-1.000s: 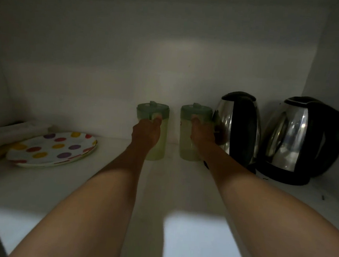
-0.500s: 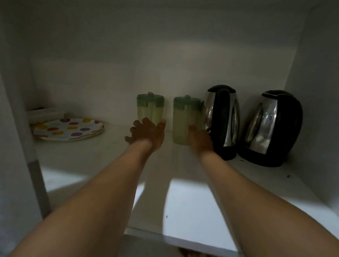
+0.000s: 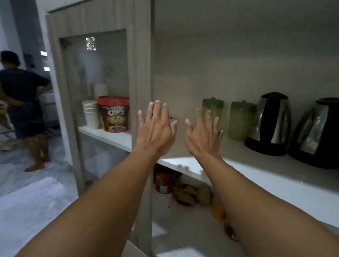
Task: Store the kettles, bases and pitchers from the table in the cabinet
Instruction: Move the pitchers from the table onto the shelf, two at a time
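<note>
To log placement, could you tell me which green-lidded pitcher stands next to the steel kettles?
The right green-lidded pitcher, beside the nearer steel kettle; the other pitcher stands left, behind the right hand.

The white shelf (image 3: 262, 176) carries two green pitchers (image 3: 240, 121) and two kettles (image 3: 271, 124).

Shelf: right half crowded at the back, left and front open

On the cabinet shelf (image 3: 282, 184) two green pitchers (image 3: 212, 109) (image 3: 239, 121) and two kettles (image 3: 270, 124) (image 3: 322, 132) stand in a row along the back, filling it up to the right corner. The front edge and the left end by the upright panel (image 3: 145, 65) are bare. Both hands, left (image 3: 156, 127) and right (image 3: 202, 135), are spread empty before the front edge.
</note>
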